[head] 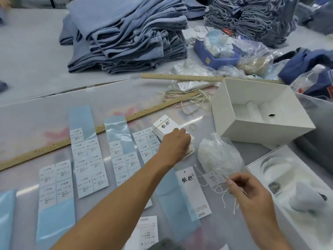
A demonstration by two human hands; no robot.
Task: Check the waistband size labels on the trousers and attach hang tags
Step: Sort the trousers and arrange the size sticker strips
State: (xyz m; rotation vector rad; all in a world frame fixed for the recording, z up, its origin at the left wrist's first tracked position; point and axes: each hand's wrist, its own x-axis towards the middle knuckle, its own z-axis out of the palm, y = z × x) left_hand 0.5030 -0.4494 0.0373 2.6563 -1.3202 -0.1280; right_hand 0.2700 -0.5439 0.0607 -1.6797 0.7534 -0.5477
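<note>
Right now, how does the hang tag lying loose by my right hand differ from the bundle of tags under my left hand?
The loose hang tag is a single card lying flat and untouched; the bundle of tags is a fanned stack with a band round it, and the left hand rests on it. Both are white with the same black brush lettering.

Two bare forearms reach into view from the bottom edge, with no sleeve, glove, watch or ring showing on either. The left hand (173, 145) and the right hand (251, 193) are both uncovered, and the right hand's fingernails (229, 181) are short and plain, without polish.
</note>
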